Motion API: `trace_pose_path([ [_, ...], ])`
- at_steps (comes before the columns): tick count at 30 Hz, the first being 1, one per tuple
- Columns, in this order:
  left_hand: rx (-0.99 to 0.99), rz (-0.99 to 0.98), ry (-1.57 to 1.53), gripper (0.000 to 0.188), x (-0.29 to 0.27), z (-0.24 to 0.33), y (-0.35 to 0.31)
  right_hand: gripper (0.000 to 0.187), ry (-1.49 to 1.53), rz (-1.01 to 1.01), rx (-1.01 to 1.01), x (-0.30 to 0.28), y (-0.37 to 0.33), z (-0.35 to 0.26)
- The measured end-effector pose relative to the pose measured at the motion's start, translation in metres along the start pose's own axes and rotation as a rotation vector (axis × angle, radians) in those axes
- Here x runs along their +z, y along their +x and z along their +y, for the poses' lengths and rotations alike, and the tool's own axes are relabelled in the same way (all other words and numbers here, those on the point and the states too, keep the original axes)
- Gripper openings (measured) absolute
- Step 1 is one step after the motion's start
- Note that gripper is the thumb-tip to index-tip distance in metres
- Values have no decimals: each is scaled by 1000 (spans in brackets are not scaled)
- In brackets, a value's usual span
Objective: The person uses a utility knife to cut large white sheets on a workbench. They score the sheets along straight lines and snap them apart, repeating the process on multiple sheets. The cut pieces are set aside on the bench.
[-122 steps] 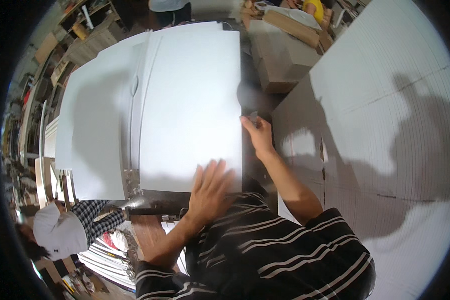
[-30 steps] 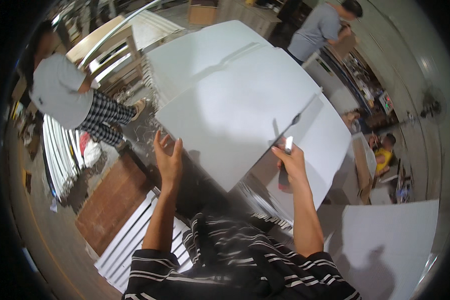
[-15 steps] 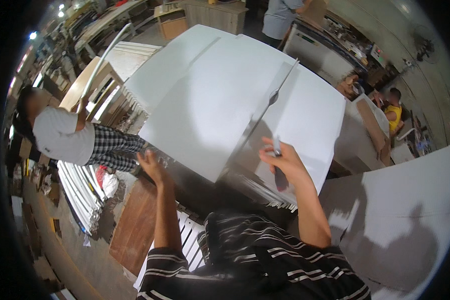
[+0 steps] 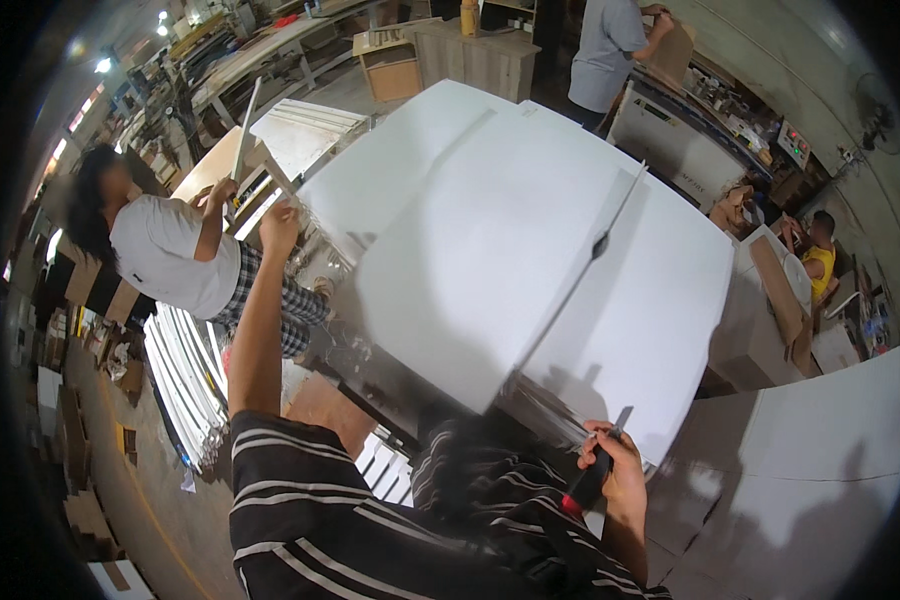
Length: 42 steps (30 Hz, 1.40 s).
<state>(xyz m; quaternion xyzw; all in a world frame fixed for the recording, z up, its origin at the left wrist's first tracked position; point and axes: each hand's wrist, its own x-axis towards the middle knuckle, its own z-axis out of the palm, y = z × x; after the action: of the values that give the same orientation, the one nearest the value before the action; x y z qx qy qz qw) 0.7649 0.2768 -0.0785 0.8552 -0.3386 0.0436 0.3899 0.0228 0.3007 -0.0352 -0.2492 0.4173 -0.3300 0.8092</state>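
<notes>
My right hand (image 4: 622, 480) is closed round a hand tool with a short grey blade, a black handle (image 4: 594, 482) and a red butt end. It is near the front edge of a stack of large white panels (image 4: 450, 250), with the blade pointing up and away. My left hand (image 4: 279, 232) is raised left of the stack with its fingers curled; whether anything is in them is hidden. A dark seam (image 4: 560, 305) crosses the stack's top, widening at one spot.
A co-worker (image 4: 175, 250) in a white shirt stands at the left, holding a long pale strip (image 4: 247, 130). Beside that person lie curved white strips (image 4: 185, 385). Another person (image 4: 602, 60) works at the back, and one in yellow (image 4: 820, 265) at the right. Large pale sheets (image 4: 820, 440) lie at right.
My left hand has risen and moved left, its fingers curling. My right hand has drawn back towards me with the tool, whose blade now points away. The view has shifted.
</notes>
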Motion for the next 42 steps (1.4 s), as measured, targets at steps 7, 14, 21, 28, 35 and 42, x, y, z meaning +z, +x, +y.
trace_pose_path([
  [7, 71, -398, 342, 62, 62, -13, 102, 20, 176, 237, -108, 50, 11, 38],
  [14, -70, -567, 405, 70, 68, 21, 119, 21, 140, 313, -178, 90, 22, 51],
  [21, 48, -532, 394, 63, 97, 45, 99, 36, -415, 566, -300, 115, 45, 62],
  [28, -75, -426, 398, 65, 121, 39, 108, 54, -862, 468, -354, 137, 68, 69],
  [35, 93, -601, 73, 68, 118, 21, 175, 57, -777, 473, -356, 141, 71, 68],
  [42, -34, -1070, -292, 61, 62, 69, 197, 39, -704, 375, -278, 136, 74, 63],
])
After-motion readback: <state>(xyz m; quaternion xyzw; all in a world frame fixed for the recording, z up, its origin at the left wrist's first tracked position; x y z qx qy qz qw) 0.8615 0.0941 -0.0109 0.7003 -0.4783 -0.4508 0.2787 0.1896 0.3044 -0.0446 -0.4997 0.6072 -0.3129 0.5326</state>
